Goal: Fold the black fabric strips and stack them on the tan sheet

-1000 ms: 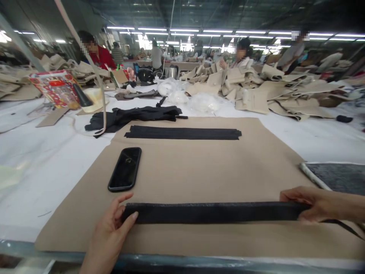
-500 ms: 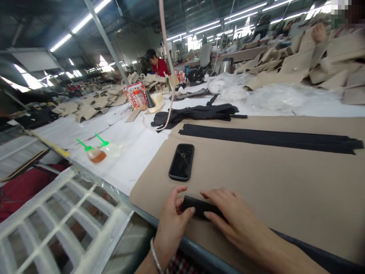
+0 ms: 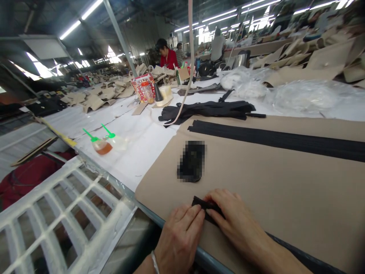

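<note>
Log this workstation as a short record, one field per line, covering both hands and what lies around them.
Left hand: touching the near black strip by its end; thumb hidden
Right hand: pinching that strip between thumb and fingers
Work surface: beige sheet on a white tabletop
Also on sheet: dark phone, pixelated; flat black strips
Beyond phone: black fabric pile
Left of sheet: two green-tipped bottles, one holding amber liquid
Background: person in red
</note>
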A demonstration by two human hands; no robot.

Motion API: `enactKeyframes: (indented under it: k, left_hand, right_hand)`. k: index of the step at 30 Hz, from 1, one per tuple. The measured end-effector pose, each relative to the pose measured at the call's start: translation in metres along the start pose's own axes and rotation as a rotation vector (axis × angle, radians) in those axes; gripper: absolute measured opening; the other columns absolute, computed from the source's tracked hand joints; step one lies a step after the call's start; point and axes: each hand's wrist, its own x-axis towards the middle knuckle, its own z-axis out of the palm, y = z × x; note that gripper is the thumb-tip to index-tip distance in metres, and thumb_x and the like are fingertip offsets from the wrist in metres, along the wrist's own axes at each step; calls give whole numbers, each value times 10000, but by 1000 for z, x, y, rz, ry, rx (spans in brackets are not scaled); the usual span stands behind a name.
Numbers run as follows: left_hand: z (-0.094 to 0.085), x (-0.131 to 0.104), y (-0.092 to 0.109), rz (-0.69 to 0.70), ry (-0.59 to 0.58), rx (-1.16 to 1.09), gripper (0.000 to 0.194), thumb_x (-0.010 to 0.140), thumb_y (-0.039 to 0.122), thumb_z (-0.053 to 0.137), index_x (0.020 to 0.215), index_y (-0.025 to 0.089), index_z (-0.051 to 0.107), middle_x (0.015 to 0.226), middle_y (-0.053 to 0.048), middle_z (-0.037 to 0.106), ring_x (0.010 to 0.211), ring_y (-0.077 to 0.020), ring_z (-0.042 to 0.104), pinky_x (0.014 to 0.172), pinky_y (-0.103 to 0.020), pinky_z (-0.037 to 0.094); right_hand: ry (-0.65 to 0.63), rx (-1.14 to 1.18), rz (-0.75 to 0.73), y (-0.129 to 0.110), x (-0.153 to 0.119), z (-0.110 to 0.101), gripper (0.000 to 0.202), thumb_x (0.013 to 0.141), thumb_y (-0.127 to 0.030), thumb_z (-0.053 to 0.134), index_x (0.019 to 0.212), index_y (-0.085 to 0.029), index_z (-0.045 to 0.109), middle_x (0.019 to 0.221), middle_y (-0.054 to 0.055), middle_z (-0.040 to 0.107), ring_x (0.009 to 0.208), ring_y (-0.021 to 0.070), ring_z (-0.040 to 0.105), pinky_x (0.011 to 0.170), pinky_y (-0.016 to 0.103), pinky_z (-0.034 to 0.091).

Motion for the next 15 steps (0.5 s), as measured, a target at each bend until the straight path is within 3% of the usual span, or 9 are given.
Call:
enactKeyframes:
  k: [15]
  left_hand:
    - [-6,5,-13,50,-30,56,311,947,144,422,1187,55,599,1193,-138,656,1092,-241,616,941,-375,552]
  right_hand:
    - [-9,18,-25,3,8,3,228,880,-29,509,977,-205,617,980,34,609,952,230,524,866,430,353]
